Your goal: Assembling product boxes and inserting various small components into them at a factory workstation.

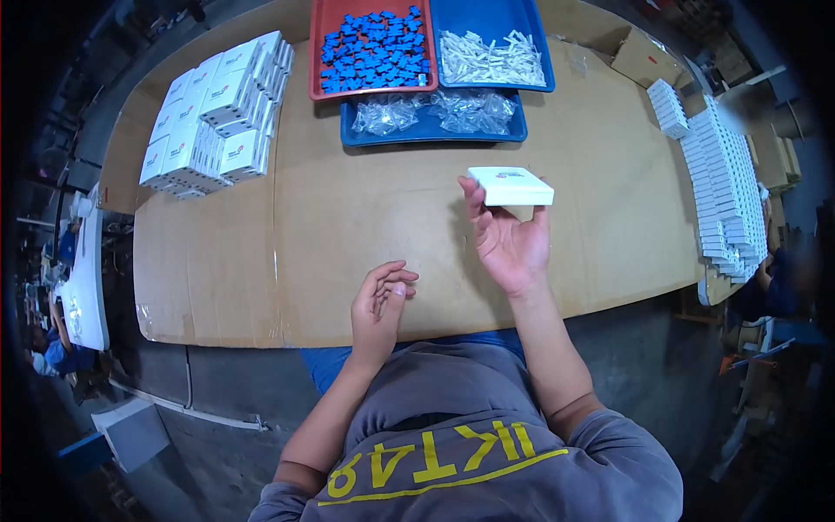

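Head view: my right hand (511,239) is raised palm-up above the cardboard-covered table (348,235), fingertips grasping a small flat white box (511,185) at its lower edge. The box sits at the top of the hand, held level and clear of the table. My left hand (379,306) rests near the table's front edge, fingers loosely curled, holding nothing. Beyond the hands stand a red tray (318,52) of blue parts, a blue tray (539,52) of white parts, and another blue tray (435,135) of clear bags. Stacked white boxes (217,117) occupy the far left.
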### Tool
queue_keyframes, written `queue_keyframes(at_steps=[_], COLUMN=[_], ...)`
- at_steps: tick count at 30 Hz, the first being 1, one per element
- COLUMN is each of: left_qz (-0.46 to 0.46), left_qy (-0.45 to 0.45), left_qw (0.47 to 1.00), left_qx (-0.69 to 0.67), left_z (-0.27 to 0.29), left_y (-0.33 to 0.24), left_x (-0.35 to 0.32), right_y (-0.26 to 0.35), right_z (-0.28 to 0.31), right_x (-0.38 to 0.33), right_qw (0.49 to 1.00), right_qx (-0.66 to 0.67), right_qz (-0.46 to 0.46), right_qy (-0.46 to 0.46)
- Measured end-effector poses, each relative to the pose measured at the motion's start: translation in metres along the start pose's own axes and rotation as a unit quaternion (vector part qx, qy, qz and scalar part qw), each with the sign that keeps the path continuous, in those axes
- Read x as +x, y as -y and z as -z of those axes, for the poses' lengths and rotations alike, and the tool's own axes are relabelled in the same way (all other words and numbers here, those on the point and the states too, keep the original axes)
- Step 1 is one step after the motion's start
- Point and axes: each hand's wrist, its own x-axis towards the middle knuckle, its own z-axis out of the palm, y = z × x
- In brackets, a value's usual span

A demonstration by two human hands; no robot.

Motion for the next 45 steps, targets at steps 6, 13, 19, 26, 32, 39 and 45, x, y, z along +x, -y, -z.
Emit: queue_keyframes(at_steps=[6,13,19,26,32,39,45], left_qz=[0.014,0.012,-0.046,-0.161,-0.190,-0.173,-0.156], left_qy=[0.002,0.022,0.044,0.077,0.079,0.068,0.066], left_qw=[0.999,0.998,0.982,0.926,0.901,0.876,0.885], left_qx=[0.029,0.057,0.180,0.331,0.383,0.445,0.435], left_z=[-0.011,-0.019,-0.049,-0.068,-0.086,-0.084,-0.085], left_y=[0.012,0.014,0.027,0.042,0.043,0.037,0.051], left_x=[0.006,0.009,0.030,0.051,0.057,0.058,0.059], right_y=[0.021,0.103,0.276,0.466,0.621,0.645,0.688], right_z=[0.004,0.019,0.020,-0.019,-0.049,-0.058,-0.068], right_x=[-0.012,-0.034,-0.040,-0.046,-0.060,-0.009,-0.003], right_qw=[0.971,0.821,0.489,0.437,0.253,0.240,0.194], right_qx=[-0.240,-0.545,-0.703,-0.646,-0.681,-0.692,-0.717], right_qz=[0.007,0.075,0.437,0.531,0.535,0.486,0.488], right_qy=[-0.015,-0.151,-0.274,-0.331,-0.430,-0.477,-0.459])
